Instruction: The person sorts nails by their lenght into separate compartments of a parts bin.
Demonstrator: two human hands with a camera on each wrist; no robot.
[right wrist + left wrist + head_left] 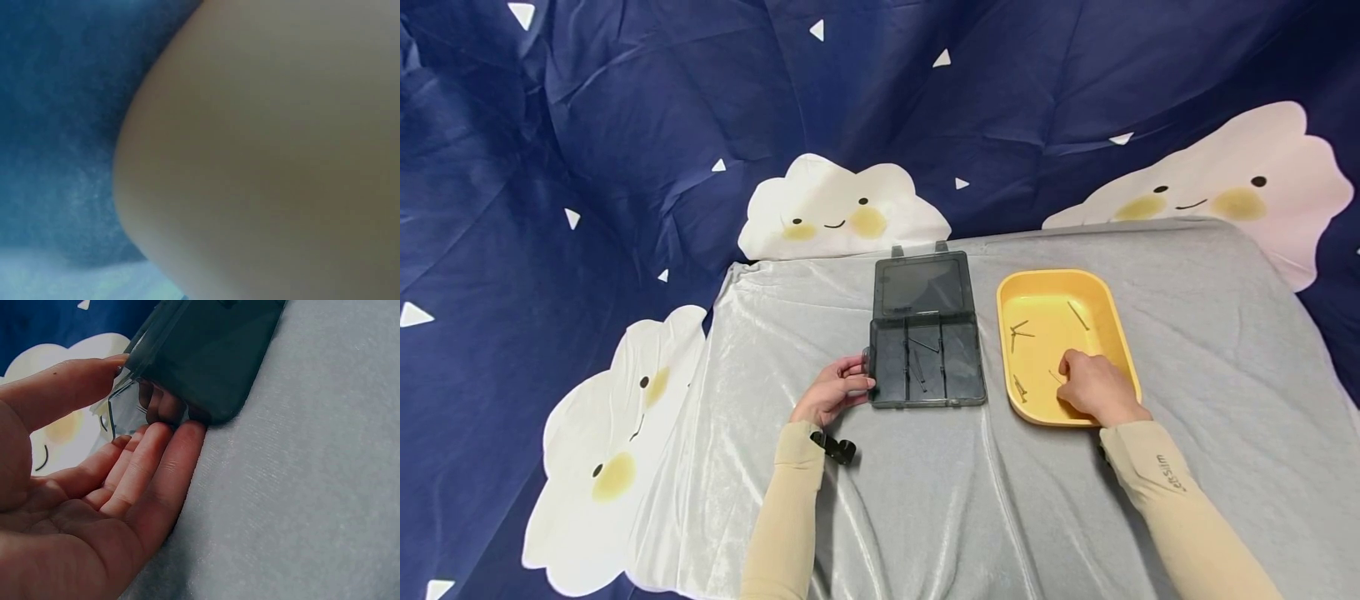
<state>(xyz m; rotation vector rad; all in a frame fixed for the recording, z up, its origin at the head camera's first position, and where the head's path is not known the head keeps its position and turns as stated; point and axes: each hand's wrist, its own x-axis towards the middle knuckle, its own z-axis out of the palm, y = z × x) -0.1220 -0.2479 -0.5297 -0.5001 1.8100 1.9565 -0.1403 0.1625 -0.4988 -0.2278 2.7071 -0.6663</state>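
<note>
My left hand [835, 387] grips the left edge of an open dark see-through plastic organizer box [887, 362]. In the left wrist view, the thumb presses on the rim of the box [212, 362], while the fingers lie along its side and underneath. A few thin dark metal rods [919, 371], like long screws or nails, lie inside the box. My right hand [1097, 387] reaches down into a yellow tray [1045, 285] with fingers curled, pinching a thin metal rod [1055, 377] that sticks out at the fingertips. A blurred tan surface [262, 156] fills most of the right wrist view.
Several more thin rods [1019, 332] lie in the tray, at its left side and near the back right [1078, 316]. The box lid [922, 283] stands folded back, away from me. Grey cloth [917, 500] covers the table; a dark blue cloud-printed curtain [880, 83] hangs behind.
</note>
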